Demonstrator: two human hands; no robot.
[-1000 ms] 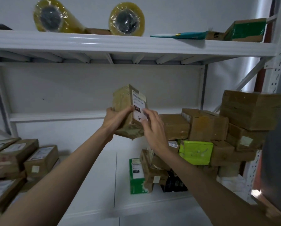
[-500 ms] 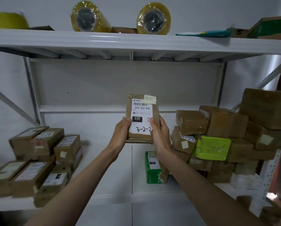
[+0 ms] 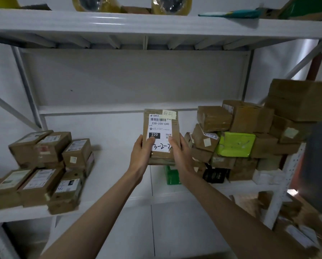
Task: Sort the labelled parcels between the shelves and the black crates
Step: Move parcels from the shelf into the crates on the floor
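— What have I got in the middle of the frame?

— A brown parcel [image 3: 161,135], held upright with its white label [image 3: 160,132] facing me. The left hand [image 3: 140,156] grips its lower left edge, thumb pressed on the label just beside the black "220" block. The right hand [image 3: 181,153] clasps the lower right edge, thumb on the label near the small square code. Both are closed firmly on the parcel, which hangs in the air in front of the middle shelf [image 3: 119,165], touching nothing else.

— And the print?

— I read "220-220-C40" under the barcode and a handwritten "3-2-2" along the bottom. A small yellowish note [image 3: 170,113] sits at the parcel's upper right corner; its writing is too blurred for me to make out.

— What is around it?

— At the lower left of the frame, a group of brown boxes [image 3: 50,165] lies on the shelf, most with white labels up. At the right, a taller heap of boxes [image 3: 249,128] is stacked, with a bright green packet [image 3: 235,143] wedged in it. Below the hands stands a green box [image 3: 172,175], and just right of it something black [image 3: 215,174]. Along the top edge, on the upper shelf [image 3: 156,25], sit two yellow tape rolls [image 3: 170,5].
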